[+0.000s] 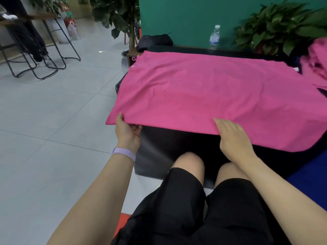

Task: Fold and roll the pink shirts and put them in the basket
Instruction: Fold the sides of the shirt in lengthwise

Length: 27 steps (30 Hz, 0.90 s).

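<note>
Left hand [127, 131] pinches pink shirt [203, 96] corner; right hand [233, 137] flat on hem

head view – worn high, faces forward-down | close over lap and black table [177, 147] – single view

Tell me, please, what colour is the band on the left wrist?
Pale lilac wristband, seen in the head view.

Pink shirt [203, 92] flat on black surface [177, 144]
</note>
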Available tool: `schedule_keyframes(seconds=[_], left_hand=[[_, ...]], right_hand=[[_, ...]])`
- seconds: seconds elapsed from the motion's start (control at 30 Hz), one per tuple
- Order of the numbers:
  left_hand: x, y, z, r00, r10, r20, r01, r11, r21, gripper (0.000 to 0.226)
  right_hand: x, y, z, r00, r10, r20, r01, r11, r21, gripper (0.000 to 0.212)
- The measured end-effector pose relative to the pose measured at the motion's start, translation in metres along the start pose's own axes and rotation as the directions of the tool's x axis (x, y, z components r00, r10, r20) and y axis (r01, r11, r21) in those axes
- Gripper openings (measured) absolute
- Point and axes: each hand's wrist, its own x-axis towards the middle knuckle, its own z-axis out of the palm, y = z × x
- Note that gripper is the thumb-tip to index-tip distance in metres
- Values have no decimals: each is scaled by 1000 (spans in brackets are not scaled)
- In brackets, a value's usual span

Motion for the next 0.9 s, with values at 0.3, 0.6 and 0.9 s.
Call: schedule_keyframes(seconds=[0.3,0.6,0.9], left_hand=[[-4,76,32,987,95,131,-72,984,-166,43],[60,137,141,965,107,240,-118,993,31,39],[168,92,221,989,58,135,-113,890,441,41]], right_hand=[[42,37,-62,909,136,-395,-103,989,102,29],[164,108,-96,941,204,-270,-193,979,65,12],[287,145,-24,970,206,130,-217,973,80,19]])
